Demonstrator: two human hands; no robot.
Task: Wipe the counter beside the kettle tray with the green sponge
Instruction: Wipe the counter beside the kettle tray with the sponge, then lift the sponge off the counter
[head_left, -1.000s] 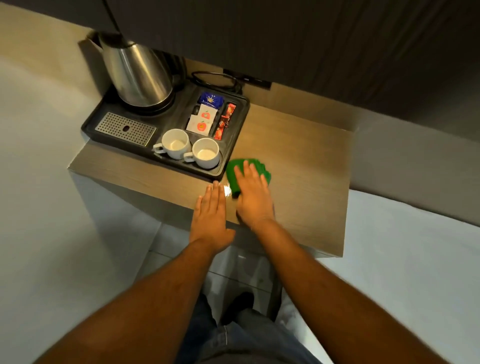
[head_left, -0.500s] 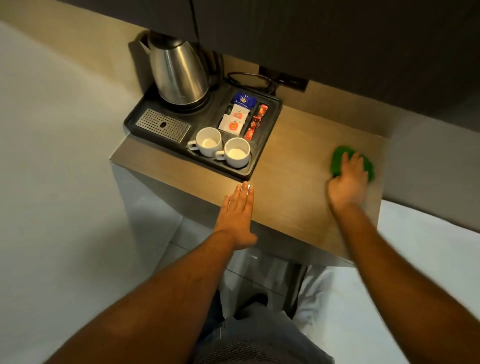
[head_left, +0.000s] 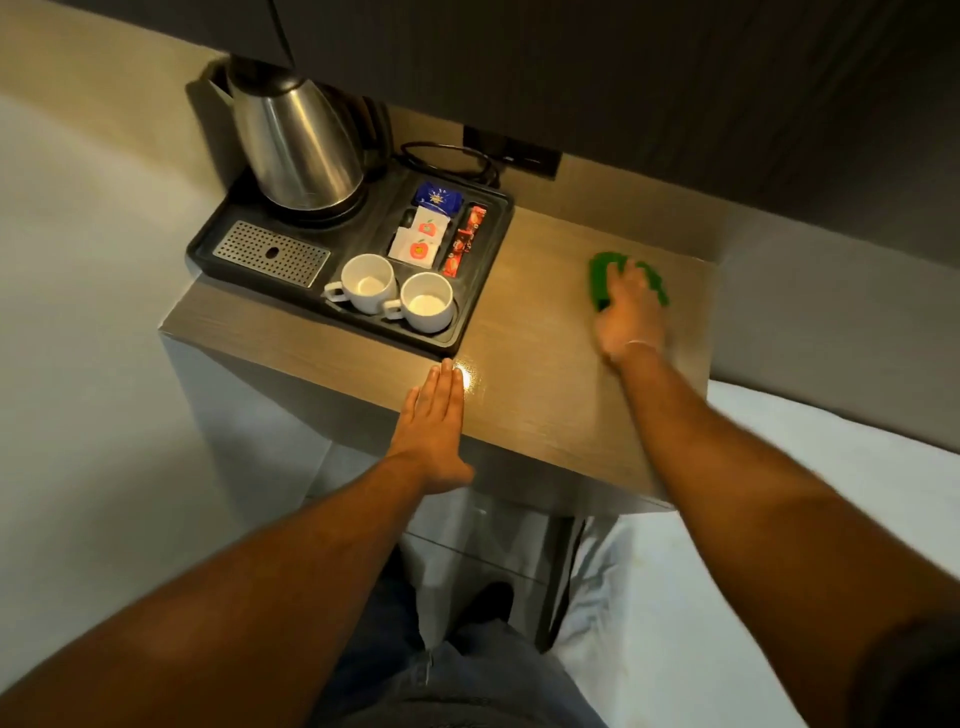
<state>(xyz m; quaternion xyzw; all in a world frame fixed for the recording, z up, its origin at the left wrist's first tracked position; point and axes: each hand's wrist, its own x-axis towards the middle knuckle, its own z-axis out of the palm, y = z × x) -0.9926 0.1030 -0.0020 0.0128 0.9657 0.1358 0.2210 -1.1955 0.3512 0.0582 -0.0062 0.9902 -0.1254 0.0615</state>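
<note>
- Green sponge (head_left: 601, 283) lies on the wooden counter (head_left: 540, 395), mostly hidden under the blurred right hand (head_left: 629, 312), which presses it flat.
- Left hand (head_left: 434, 415) rests open, palm down, just below the kettle tray (head_left: 480, 291) corner.
- Kettle (head_left: 296, 150) top is cut off by the cabinet.

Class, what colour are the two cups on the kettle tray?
Both cups are white, seen clearly in the head view.

Your left hand (head_left: 434, 423) and right hand (head_left: 629, 317) were bare, with no gloves, rings or watch showing, and both forearms were uncovered up to the frame's near edge. You wore blue denim jeans (head_left: 457, 680), a seam running down the left leg.
</note>
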